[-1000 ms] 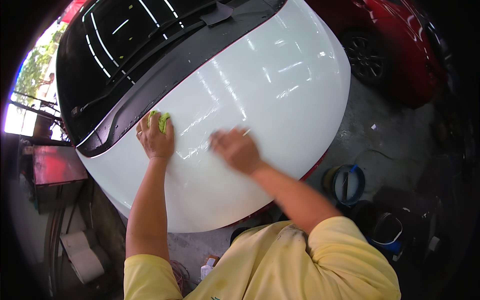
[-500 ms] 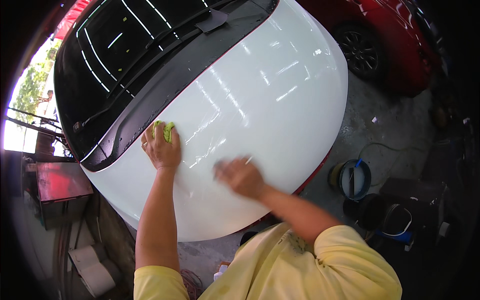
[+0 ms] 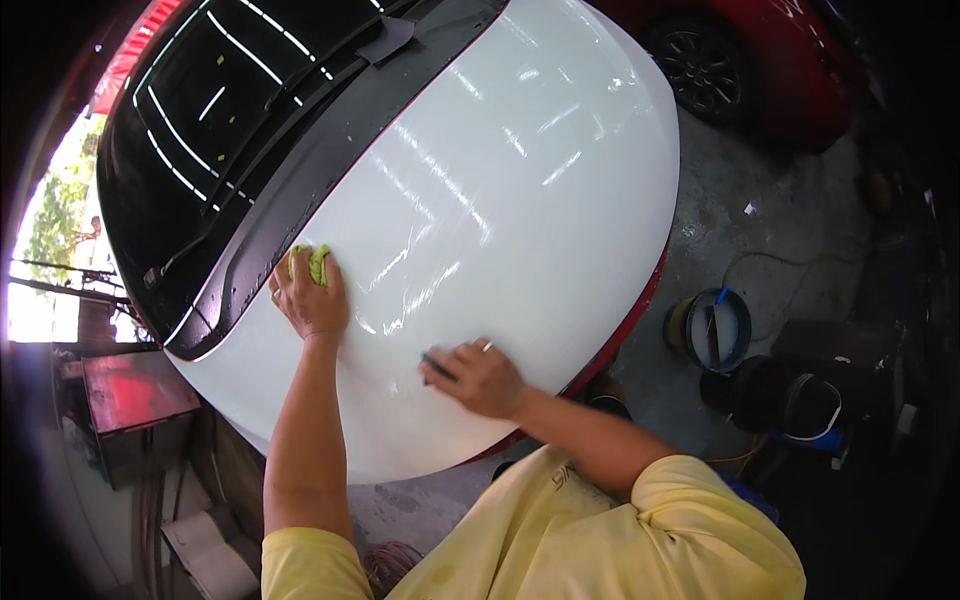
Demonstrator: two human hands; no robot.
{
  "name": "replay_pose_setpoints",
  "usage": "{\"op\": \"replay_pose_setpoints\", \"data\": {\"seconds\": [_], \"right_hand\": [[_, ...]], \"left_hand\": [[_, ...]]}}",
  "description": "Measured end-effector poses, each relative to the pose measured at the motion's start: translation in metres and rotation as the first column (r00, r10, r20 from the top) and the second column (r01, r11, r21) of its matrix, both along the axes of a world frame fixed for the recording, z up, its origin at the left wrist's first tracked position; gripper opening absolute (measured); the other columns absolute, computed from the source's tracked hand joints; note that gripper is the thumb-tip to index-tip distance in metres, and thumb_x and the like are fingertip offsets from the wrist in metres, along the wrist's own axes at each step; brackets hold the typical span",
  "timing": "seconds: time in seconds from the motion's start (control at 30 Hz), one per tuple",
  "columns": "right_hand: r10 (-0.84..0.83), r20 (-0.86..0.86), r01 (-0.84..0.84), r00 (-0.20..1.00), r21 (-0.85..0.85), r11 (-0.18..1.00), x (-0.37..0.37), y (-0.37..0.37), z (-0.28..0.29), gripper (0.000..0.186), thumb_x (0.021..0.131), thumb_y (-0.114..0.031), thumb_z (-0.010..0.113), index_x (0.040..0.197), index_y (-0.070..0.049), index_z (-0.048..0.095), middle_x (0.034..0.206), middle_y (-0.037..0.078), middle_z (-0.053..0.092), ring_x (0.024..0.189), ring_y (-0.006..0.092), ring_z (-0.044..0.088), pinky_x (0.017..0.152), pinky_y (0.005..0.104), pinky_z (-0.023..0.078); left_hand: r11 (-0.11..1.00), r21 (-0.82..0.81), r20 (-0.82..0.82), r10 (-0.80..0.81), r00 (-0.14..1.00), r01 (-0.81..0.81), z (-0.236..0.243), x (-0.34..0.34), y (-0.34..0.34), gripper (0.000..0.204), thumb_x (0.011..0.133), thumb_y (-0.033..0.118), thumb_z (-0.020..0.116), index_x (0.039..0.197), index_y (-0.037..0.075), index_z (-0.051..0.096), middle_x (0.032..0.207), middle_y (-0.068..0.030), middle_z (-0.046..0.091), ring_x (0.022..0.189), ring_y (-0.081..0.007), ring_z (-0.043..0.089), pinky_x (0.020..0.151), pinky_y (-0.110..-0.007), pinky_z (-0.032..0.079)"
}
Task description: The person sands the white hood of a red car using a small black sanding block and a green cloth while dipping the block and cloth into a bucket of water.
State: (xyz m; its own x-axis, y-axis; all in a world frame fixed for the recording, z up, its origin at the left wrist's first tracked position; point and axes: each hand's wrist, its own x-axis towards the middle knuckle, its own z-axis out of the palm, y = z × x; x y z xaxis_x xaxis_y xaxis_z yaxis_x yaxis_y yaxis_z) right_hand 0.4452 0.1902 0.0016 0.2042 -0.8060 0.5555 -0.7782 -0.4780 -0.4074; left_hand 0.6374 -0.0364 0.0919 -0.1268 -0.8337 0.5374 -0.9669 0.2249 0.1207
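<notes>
The white car hood [image 3: 540, 220] spreads out in front of me, with bright streaks of light and some smeary marks on it. My left hand [image 3: 314, 302] presses a crumpled yellow-green cloth [image 3: 318, 266] onto the hood close to its windshield-side edge. Nearer to me and further right, my right hand [image 3: 488, 382] grips a small, dark, flat pad [image 3: 438, 368] against the paint. Fingers cover most of this pad, so its exact kind cannot be made out. There is a ring on a finger of each hand.
Beyond the hood's left edge lie the black cowl and the dark windshield [image 3: 190, 130] with its wipers. To the right, a bucket [image 3: 735, 330] with a dark stick-like thing inside stands on the floor, near black containers. A red car's wheel [image 3: 700, 70] is behind; a metal cabinet [image 3: 135, 390] stands left.
My right hand, blurred by motion before, has shifted slightly toward me over the hood and now shows the pad. My left hand keeps the cloth at about the same spot. The whole view has shifted a little.
</notes>
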Motion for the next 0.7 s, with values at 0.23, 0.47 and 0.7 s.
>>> {"op": "replay_pose_setpoints", "data": {"seconds": [0.23,0.47,0.7], "right_hand": [[-0.820,0.154,0.812,0.551,0.127,0.570,-0.305,-0.176,0.045,0.026,0.104,-0.038,0.071,0.118,-0.017,0.077,0.110,0.009,0.077,0.110,0.0337,0.070,0.094,0.0506,0.057],[-0.312,0.062,0.310,0.948,0.049,0.950,-0.020,-0.026,-0.023,0.024,0.105,-0.033,0.070,0.126,-0.025,0.079,0.136,0.000,0.075,0.114,0.0298,0.073,0.108,0.0588,0.055],[-0.717,0.036,0.715,0.696,0.048,0.697,-0.286,-0.160,0.017,0.028,0.101,-0.036,0.074,0.121,-0.016,0.079,0.119,0.007,0.078,0.109,0.0357,0.070,0.096,0.0499,0.057]], "left_hand": [[0.999,0.006,-0.028,-0.042,0.999,0.042,-0.005,-0.016,-0.004,0.032,0.097,0.032,0.076,0.124,0.014,0.074,0.142,-0.0120,0.064,0.136,-0.0396,0.055,0.118,-0.055,0.040],[1.000,-0.003,-0.019,-0.020,1.000,0.020,-0.005,-0.006,-0.001,0.032,0.097,0.032,0.076,0.123,0.013,0.075,0.142,-0.0119,0.064,0.134,-0.0394,0.057,0.116,-0.054,0.042],[0.998,-0.024,-0.015,-0.066,0.998,0.066,-0.005,-0.008,-0.003,0.030,0.097,0.032,0.076,0.122,0.015,0.075,0.139,-0.0121,0.065,0.132,-0.0396,0.058,0.114,-0.054,0.043]]}}
